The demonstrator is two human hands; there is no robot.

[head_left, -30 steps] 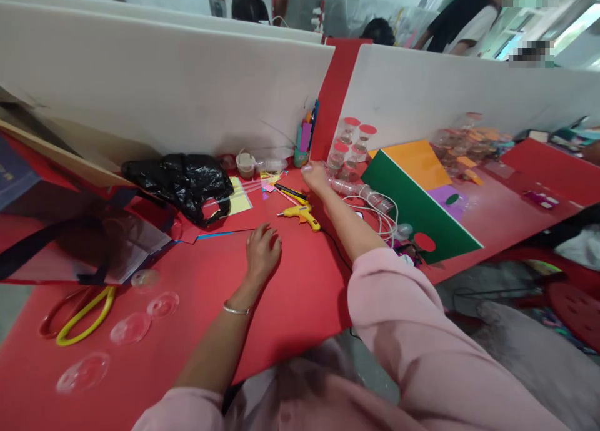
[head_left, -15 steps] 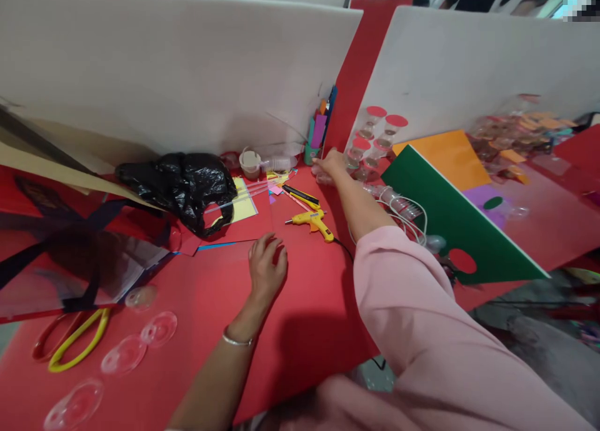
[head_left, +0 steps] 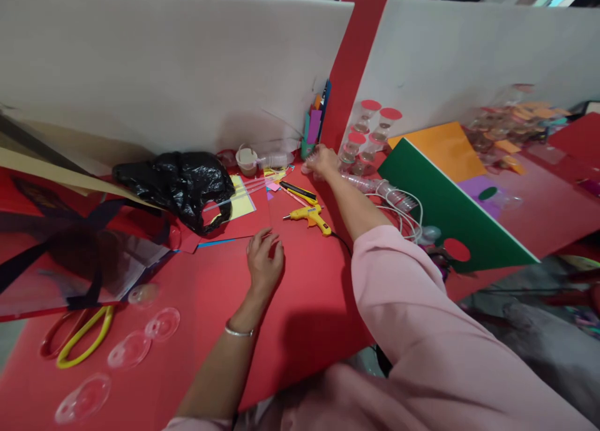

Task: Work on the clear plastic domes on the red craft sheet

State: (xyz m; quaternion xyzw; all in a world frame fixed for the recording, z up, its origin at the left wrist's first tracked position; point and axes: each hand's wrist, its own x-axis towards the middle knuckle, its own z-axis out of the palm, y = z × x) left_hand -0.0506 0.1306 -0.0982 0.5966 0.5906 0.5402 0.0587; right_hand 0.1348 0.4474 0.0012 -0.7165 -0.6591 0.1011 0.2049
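Observation:
My right hand (head_left: 323, 162) reaches to the back of the red table, its fingers closed around a clear plastic cup (head_left: 308, 166), partly hidden by them. Just behind it stands a green holder (head_left: 307, 148) with coloured strips and pens. A stack of clear plastic cups (head_left: 396, 195) lies on its side by my right forearm. My left hand (head_left: 264, 259) rests on the red table (head_left: 229, 306), fingers loosely apart and holding nothing. Ahead of it lies a yellow glue gun (head_left: 309, 217), with a black-and-yellow cutter (head_left: 299, 192) behind.
A black plastic bag (head_left: 180, 184) and a small bucket (head_left: 247, 160) stand along the white board. At left are scissors with yellow and red handles (head_left: 87, 340) and clear lids (head_left: 129, 350). Red-topped cup shapes (head_left: 382, 125), a white cable (head_left: 420, 212) and a green board (head_left: 445, 212) are right.
My right hand has shifted slightly and its fingers have closed around the clear cup beside the green holder. My left hand stays nearly in place. The view has tilted a little.

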